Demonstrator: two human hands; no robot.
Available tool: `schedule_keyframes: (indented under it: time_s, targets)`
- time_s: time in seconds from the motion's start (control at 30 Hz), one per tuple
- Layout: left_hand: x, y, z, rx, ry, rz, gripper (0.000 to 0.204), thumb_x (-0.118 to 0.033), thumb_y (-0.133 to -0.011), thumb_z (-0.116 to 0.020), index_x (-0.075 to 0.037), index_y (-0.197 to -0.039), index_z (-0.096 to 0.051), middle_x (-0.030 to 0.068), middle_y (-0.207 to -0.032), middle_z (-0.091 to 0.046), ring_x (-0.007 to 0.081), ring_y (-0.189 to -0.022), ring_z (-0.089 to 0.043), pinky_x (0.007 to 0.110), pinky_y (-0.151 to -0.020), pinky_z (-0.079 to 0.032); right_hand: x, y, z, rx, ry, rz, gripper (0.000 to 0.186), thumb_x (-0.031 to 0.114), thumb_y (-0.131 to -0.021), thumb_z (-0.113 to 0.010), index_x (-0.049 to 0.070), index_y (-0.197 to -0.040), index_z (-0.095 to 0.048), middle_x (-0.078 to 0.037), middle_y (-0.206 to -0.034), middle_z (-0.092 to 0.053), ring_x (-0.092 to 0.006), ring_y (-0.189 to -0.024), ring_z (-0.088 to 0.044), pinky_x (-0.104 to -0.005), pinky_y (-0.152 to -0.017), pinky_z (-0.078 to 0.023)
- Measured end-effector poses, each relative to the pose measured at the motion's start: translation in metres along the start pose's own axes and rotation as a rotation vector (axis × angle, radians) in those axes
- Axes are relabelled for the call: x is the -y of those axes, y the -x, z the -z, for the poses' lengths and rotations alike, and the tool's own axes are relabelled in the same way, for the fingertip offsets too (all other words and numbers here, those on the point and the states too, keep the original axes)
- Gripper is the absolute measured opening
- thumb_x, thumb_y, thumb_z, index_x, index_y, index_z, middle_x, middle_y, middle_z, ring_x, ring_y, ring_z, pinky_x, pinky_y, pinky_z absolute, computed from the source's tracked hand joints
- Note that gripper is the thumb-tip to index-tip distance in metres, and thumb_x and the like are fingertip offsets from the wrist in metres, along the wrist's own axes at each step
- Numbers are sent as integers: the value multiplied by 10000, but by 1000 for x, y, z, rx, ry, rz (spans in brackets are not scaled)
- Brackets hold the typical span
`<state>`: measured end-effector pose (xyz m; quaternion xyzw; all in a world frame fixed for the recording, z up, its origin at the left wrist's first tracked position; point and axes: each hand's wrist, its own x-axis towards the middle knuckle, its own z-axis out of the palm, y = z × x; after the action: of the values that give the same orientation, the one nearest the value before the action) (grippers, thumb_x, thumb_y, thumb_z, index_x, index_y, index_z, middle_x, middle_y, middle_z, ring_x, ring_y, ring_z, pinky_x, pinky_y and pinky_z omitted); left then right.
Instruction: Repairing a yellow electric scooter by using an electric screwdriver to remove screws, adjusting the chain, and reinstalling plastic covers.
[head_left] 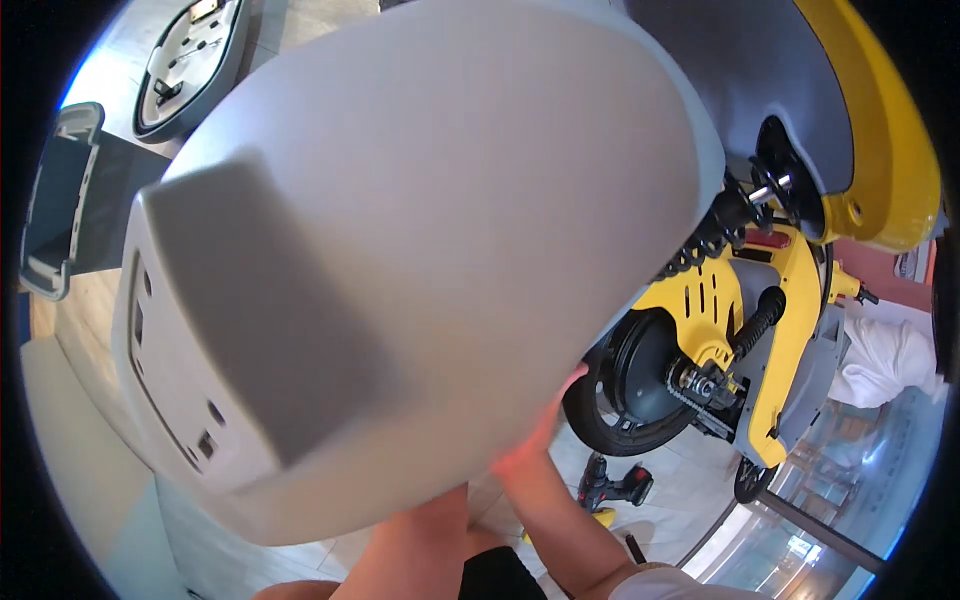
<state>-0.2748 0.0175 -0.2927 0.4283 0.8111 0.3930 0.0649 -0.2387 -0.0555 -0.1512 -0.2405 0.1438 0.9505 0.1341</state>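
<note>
A large, smooth grey plastic shell fills the middle of the view, close up. At its left end a squared, raised block carries several slots and holes. My right arm rises from the lower edge, and my right hand grips the shell's lower right edge, with most fingers behind it. The left hand is not visible; the shell covers much of the space in front of me. Just past its right edge stands a yellow scooter with a black rear wheel, a chain and a black coil spring.
A cordless drill is on the tiled floor below the wheel. At upper left are an open grey shell with fittings inside and a grey box-like frame. A yellow-and-grey body part juts in at upper right, above white cloth.
</note>
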Motion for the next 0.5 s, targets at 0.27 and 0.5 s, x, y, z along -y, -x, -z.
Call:
schedule_keyframes:
  time_s: [0.27,0.5]
  targets:
    - [12,15,-3,7,-8,83,600,-338,-803,-540,-42,-1314,-433,174,-1477,-276,377,-1400,-168,602,-1093,-139,-8,0,8,-161,259,23,1030,862,-636,-442,193,-1411,-333,-20,-1382,-434,-222,-1202,-472,-414,-942,-459]
    - [16,34,-6,36,-25,129,602,-341,-800,-541,-37,-1309,-435,182,-1469,-289,381,-1396,-176,604,-1091,-144,5,5,-7,-236,356,59,774,703,-782,-514,139,-1308,-447,-65,-1222,-569,-212,-1076,-566,-390,-879,-495]
